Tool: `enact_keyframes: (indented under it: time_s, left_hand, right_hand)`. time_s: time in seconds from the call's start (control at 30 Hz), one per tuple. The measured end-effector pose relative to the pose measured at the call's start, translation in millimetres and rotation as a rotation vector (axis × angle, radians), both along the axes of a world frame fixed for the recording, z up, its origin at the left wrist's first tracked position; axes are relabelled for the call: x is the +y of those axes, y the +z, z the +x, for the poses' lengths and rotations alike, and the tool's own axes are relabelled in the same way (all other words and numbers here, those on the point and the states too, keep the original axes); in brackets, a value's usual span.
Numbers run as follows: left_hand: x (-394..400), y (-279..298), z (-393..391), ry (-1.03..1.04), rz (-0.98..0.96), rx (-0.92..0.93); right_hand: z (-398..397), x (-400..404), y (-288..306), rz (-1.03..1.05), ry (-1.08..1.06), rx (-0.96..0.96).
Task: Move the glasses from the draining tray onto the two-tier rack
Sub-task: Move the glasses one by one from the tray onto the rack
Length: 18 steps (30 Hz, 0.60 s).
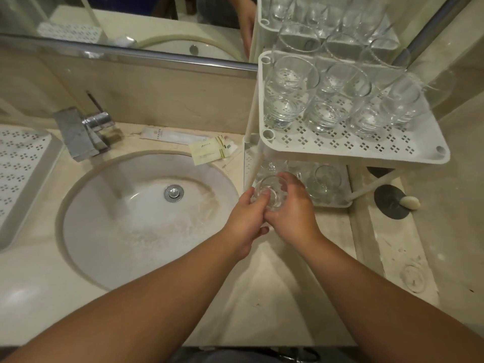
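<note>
A clear glass (271, 192) is held between both hands just in front of the lower tier of the white two-tier rack (353, 150). My left hand (247, 221) grips its left side and my right hand (293, 210) curls round its right side. The upper tier carries several upright glasses (286, 90). On the lower tier stands another glass (326, 180), with more partly hidden behind my hands. The white perforated draining tray (23, 163) lies at the far left, and no glasses show on its visible part.
A round sink (146, 218) with a chrome tap (83, 132) sits between tray and rack. Paper sachets (209, 150) lie behind the basin. A dark round coaster (391, 203) with a small soap lies right of the rack. A mirror runs along the back wall.
</note>
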<state>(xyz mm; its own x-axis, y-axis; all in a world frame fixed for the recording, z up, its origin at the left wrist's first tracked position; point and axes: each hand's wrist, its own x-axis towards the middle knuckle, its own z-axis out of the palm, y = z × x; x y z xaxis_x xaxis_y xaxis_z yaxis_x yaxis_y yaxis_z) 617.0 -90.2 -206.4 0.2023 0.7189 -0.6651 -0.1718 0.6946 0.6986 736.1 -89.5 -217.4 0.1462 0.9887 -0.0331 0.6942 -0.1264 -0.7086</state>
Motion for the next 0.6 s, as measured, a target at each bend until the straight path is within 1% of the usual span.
enact_keyframes:
  time_s: [0.13, 0.23, 0.33, 0.6]
  left_hand:
    - [1, 2, 8, 0.054, 0.007, 0.089]
    - [5, -1, 12, 0.110, -0.033, 0.068]
    - [9, -3, 16, 0.110, -0.068, 0.058]
    - [15, -5, 25, 0.142, -0.063, 0.081]
  right_hand:
    - [0, 5, -4, -0.002, 0.007, -0.014]
    - [2, 6, -7, -0.006, -0.011, -0.019]
    - [5, 9, -9, -0.011, -0.027, -0.011]
    - [8, 25, -14, -0.031, -0.040, -0.043]
